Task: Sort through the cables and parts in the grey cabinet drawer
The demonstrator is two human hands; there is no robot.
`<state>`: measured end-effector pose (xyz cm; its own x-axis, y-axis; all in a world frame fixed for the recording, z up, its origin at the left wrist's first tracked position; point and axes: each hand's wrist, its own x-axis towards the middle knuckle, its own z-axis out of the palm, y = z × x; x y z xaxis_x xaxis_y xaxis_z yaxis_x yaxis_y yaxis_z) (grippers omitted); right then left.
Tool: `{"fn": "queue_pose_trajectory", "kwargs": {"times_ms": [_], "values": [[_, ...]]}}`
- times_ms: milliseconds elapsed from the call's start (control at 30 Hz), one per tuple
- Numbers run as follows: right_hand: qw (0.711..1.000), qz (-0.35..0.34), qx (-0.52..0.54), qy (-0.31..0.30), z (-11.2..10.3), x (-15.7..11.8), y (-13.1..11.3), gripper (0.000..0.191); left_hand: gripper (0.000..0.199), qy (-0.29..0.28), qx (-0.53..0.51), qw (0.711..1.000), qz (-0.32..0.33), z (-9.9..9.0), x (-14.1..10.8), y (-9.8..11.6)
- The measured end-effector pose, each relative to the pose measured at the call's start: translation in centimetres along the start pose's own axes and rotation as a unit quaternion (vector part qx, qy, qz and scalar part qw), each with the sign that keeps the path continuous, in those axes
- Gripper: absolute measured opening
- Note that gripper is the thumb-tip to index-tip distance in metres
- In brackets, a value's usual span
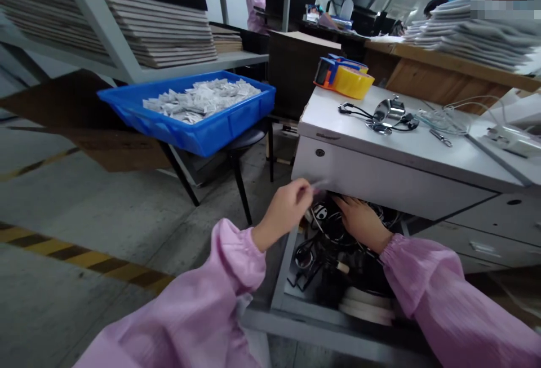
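My left hand (289, 210) is closed in a pinch at the left edge of an open drawer (304, 318), and a thin, blurred, pale item (320, 185) sticks out from its fingertips. Inside the drawer, my right hand (361, 222) reaches over a tangle of black cables (333, 230) with its fingers stretched out; the fingertips are partly hidden in shadow below the desk front. A black-and-white round part (320, 212) lies between the two hands. White rounded pieces (366, 305) sit at the drawer's near end.
A blue tray (228, 125) of small white packets stands on a stool at the left. On the white desk (359, 145) are a yellow tape dispenser (353, 81), a metal part with cables (389, 113) and clear tubing (452, 120). Stacked boards (160, 30) fill a shelf. People are in the background.
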<state>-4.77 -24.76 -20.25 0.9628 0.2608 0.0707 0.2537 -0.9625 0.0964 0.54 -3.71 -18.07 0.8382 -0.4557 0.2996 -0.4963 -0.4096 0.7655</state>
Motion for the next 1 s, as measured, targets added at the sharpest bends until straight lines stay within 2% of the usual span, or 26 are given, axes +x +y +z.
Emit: {"fn": "queue_pose_trajectory", "kwargs": {"times_ms": [33,100,167,200,300,333,367,400,467,533,633,700,733,767,800,900,967,1000], "values": [[1.000,0.003,0.029,0.005,-0.3,-0.1,0.0,0.050,0.019,0.005,-0.110,0.992,-0.068,-0.7,-0.3,0.5],[0.992,0.014,0.122,0.010,-1.4,-0.4,-0.4,0.039,0.017,-0.014,-0.311,0.932,-0.188,-1.6,-0.7,1.5],[0.957,0.038,0.287,0.024,-2.9,-1.0,-1.2,0.030,0.015,-0.042,-0.412,0.878,-0.242,-2.0,-0.7,2.3],[0.918,0.055,0.390,0.036,-3.8,-1.4,-1.7,0.033,0.016,-0.048,-0.437,0.862,-0.251,-2.1,-0.7,2.8],[0.759,0.090,0.644,0.039,-6.1,-2.8,-3.8,0.042,0.024,-0.053,-0.459,0.852,-0.247,-2.3,-0.8,4.1],[0.720,0.090,0.687,0.023,-6.8,-3.3,-4.5,0.039,0.025,-0.054,-0.458,0.855,-0.239,-2.5,-1.0,4.6],[0.697,0.087,0.712,0.003,-7.3,-3.6,-5.0,0.037,0.027,-0.057,-0.455,0.858,-0.231,-2.7,-1.3,5.1],[0.687,0.084,0.722,-0.012,-7.9,-3.9,-5.4,0.034,0.030,-0.059,-0.450,0.863,-0.221,-3.0,-1.7,5.6],[0.682,0.091,0.726,-0.007,-9.2,-4.2,-5.3,0.030,0.041,-0.053,-0.437,0.876,-0.197,-3.6,-2.8,6.4],[0.692,0.113,0.710,0.061,-11.1,-4.4,-4.0,0.028,0.052,-0.032,-0.415,0.892,-0.176,-4.1,-4.3,6.8],[0.718,0.143,0.628,0.264,-15.0,-4.0,0.0,0.026,0.055,-0.022,-0.366,0.912,-0.184,-4.2,-6.9,6.4],[0.698,0.174,0.551,0.423,-17.5,-3.2,3.5,0.026,0.051,-0.045,-0.322,0.925,-0.195,-3.6,-8.5,5.8],[0.689,0.195,0.510,0.476,-18.5,-2.6,5.3,0.026,0.049,-0.060,-0.296,0.933,-0.195,-3.3,-9.3,5.5],[0.689,0.213,0.479,0.500,-19.1,-2.0,7.0,0.026,0.046,-0.076,-0.266,0.942,-0.191,-2.9,-10.0,5.2],[0.690,0.228,0.469,0.502,-19.5,-1.4,8.4,0.027,0.043,-0.089,-0.231,0.951,-0.185,-2.5,-10.7,4.9],[0.737,0.290,0.459,0.403,-18.8,-0.5,10.3,0.041,0.038,-0.123,-0.120,0.969,-0.176,-1.7,-12.5,4.2],[0.782,0.293,0.395,0.382,-17.2,-1.4,9.2,0.058,0.036,-0.141,-0.060,0.972,-0.179,-1.3,-13.5,4.1],[0.810,0.265,0.349,0.390,-16.2,-2.4,8.1,0.061,0.036,-0.153,-0.035,0.972,-0.176,-1.2,-13.8,4.2]]}}
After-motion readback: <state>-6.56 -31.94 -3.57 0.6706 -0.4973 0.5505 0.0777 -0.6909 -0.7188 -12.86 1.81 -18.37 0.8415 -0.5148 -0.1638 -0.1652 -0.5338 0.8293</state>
